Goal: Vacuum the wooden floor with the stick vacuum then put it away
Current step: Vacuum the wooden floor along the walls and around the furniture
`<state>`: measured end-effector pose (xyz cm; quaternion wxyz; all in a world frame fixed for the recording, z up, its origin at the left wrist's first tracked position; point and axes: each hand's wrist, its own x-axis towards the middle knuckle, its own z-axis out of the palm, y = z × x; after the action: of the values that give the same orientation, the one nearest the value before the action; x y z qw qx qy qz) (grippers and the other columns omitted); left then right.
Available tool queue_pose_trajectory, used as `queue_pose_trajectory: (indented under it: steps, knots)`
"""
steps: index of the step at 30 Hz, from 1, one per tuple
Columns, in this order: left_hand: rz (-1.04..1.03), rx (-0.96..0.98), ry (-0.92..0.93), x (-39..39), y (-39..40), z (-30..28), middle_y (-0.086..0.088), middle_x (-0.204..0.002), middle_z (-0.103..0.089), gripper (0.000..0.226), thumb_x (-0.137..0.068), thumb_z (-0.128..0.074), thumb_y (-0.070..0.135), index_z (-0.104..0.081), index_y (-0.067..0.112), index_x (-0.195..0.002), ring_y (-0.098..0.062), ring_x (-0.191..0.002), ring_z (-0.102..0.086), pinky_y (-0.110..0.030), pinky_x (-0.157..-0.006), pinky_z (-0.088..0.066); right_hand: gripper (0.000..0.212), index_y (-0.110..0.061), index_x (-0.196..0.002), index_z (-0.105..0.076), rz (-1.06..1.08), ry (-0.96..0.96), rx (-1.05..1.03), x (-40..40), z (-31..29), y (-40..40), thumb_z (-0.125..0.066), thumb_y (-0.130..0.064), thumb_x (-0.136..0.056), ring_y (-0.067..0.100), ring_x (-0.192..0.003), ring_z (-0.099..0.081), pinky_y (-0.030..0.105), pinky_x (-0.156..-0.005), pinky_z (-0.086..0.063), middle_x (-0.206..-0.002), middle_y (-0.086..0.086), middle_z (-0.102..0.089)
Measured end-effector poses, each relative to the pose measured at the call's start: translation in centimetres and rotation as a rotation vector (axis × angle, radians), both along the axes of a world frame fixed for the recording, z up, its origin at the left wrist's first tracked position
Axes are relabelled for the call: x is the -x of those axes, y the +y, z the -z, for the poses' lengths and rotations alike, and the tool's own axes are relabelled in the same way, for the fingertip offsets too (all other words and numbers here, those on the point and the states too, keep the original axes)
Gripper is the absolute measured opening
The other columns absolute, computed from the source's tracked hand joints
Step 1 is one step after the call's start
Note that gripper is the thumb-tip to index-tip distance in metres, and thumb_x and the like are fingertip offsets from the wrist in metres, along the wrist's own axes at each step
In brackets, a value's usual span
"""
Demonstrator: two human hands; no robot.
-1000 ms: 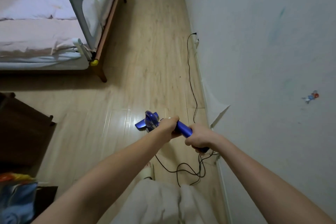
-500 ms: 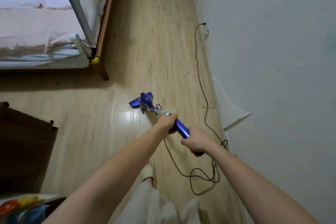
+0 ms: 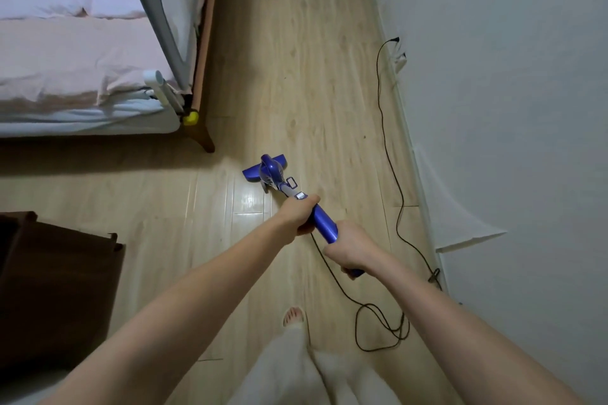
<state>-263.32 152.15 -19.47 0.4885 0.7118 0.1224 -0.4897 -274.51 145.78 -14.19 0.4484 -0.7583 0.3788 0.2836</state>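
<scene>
A blue stick vacuum (image 3: 324,222) slants from my hands down to the wooden floor (image 3: 296,76). Its blue floor head (image 3: 265,169) rests on the boards just right of the bed's corner leg. My left hand (image 3: 301,214) grips the shaft lower down, fingers curled round it. My right hand (image 3: 350,248) grips the handle end nearer my body. A black power cord (image 3: 391,158) runs from the vacuum along the floor to a socket low on the right wall, with a loose coil beside my feet.
A bed (image 3: 82,52) with a grey rail and a wooden leg (image 3: 204,138) fills the upper left. Dark brown furniture (image 3: 56,286) stands at the left. The white wall (image 3: 510,108) and its skirting run down the right. My foot (image 3: 292,317) shows below.
The vacuum head has slid forward across the boards, away from me and toward the bed corner. Both hands keep their hold on the shaft, arms stretched further out.
</scene>
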Motion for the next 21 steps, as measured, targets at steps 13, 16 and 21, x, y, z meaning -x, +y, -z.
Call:
queue_pose_trajectory:
  steps: [13, 16, 21]
  knots:
    - [-0.237, 0.036, 0.174, -6.6, -8.6, -1.5, -0.009, -0.083, -0.053, 0.021, -0.095, -0.055, 0.020, -0.041, 0.007, -0.104, -0.018, -0.070, -0.055, -0.029, -0.067, -0.049, 0.024, -0.011, -0.109, -0.045, -0.132, 0.055, 0.054, -8.0, -0.4, -9.6, -0.051, -0.008, -0.086, 0.022, -0.051, -0.052, 0.027, -0.046, -0.046, -0.077, 0.011, -0.051]
    - [-0.254, -0.027, 0.121, -9.3, -9.8, -1.3, -0.008, -0.080, -0.049, 0.014, -0.096, -0.051, 0.018, -0.042, 0.009, -0.092, -0.018, -0.066, -0.052, -0.027, -0.059, -0.047, 0.026, -0.011, -0.111, -0.047, -0.161, 0.035, 0.042, -10.9, 0.5, -10.6, -0.050, -0.007, -0.086, 0.025, -0.056, -0.054, 0.031, -0.050, -0.050, -0.080, 0.011, -0.052]
    - [-0.253, -0.103, 0.068, -13.3, -12.3, -0.6, -0.009, -0.082, -0.051, 0.017, -0.096, -0.051, 0.017, -0.043, 0.006, -0.107, -0.018, -0.068, -0.053, -0.030, -0.065, -0.048, 0.028, -0.010, -0.110, -0.049, -0.203, 0.008, 0.039, -15.1, 1.8, -13.0, -0.048, -0.007, -0.082, 0.026, -0.053, -0.054, 0.029, -0.046, -0.049, -0.088, 0.014, -0.054]
